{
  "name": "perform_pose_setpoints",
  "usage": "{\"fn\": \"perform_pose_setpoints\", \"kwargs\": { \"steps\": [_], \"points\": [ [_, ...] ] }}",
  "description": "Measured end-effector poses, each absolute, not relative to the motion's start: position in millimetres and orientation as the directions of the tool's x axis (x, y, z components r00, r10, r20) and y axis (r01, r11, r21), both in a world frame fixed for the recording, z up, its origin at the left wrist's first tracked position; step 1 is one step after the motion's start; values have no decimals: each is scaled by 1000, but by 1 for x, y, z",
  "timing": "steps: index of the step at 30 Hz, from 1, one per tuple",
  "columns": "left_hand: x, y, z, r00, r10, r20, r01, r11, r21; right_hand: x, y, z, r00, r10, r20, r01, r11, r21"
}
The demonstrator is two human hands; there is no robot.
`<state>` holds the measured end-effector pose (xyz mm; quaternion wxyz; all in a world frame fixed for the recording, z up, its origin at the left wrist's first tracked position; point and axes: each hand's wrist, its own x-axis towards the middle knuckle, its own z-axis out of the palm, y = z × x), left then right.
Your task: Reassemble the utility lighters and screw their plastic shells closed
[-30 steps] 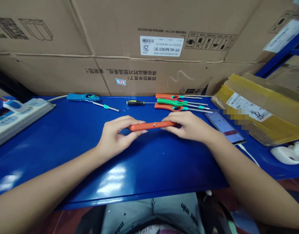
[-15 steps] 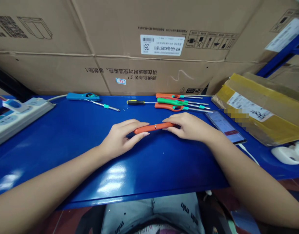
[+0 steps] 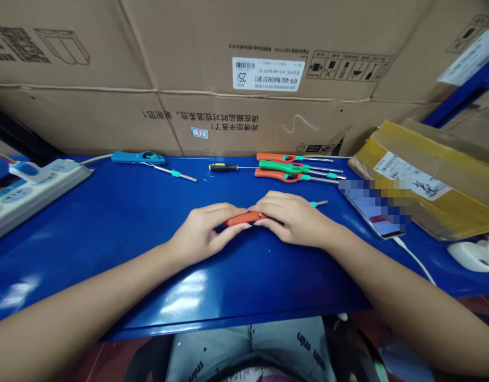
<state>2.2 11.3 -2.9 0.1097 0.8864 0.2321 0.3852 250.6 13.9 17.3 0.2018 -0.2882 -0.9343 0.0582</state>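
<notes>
Just above the tabletop, both hands grip an orange long-nosed lighter [image 3: 244,218], held lengthwise. My left hand [image 3: 204,228] is closed on the butt end of its handle, thumb on the near side and fingers on the far side. Close beside it, my right hand [image 3: 288,215] wraps the lighter's other part, thumb near a small gap in the orange shell. Beyond the right knuckles a metal nozzle with a teal collar [image 3: 319,203] pokes out. The right hand covers the lighter's middle.
Several lighters, orange and a green one [image 3: 280,167], lie at the back by a screwdriver [image 3: 224,168]. A blue lighter [image 3: 138,157] with its nozzle detached lies left, near a power strip [image 3: 33,191]. A phone [image 3: 371,212] and a taped carton [image 3: 427,185] are right.
My right hand has slid left along the lighter, closer to my left hand. The lighter's nozzle now shows behind the right hand. The view has shifted slightly.
</notes>
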Motion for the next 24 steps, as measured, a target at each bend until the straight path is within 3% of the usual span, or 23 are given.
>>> {"fn": "perform_pose_setpoints", "kwargs": {
  "steps": [4, 8, 14, 20, 24],
  "points": [
    [3, 9, -3, 587, 539, 604, 345, -841, 417, 245, 11, 18, -734, 595, 328, 556, 803, -213],
    [1, 14, -3, 610, 593, 525, 404, -803, 438, 249, 16, 19, -700, 670, 248, 610, 741, -281],
    [-1, 25, -4, 478, 827, 295, 563, -547, 619, 270, 33, 18, -669, 735, 113, 633, 642, -433],
    [-2, 35, -8, 512, 786, 346, 599, -616, 511, 279, 34, 20, -668, 740, 80, 659, 638, -399],
    [-1, 37, -14, 522, 774, 359, 573, -629, 525, 276, 30, 19, -673, 732, 107, 647, 653, -395]
  ]
}}
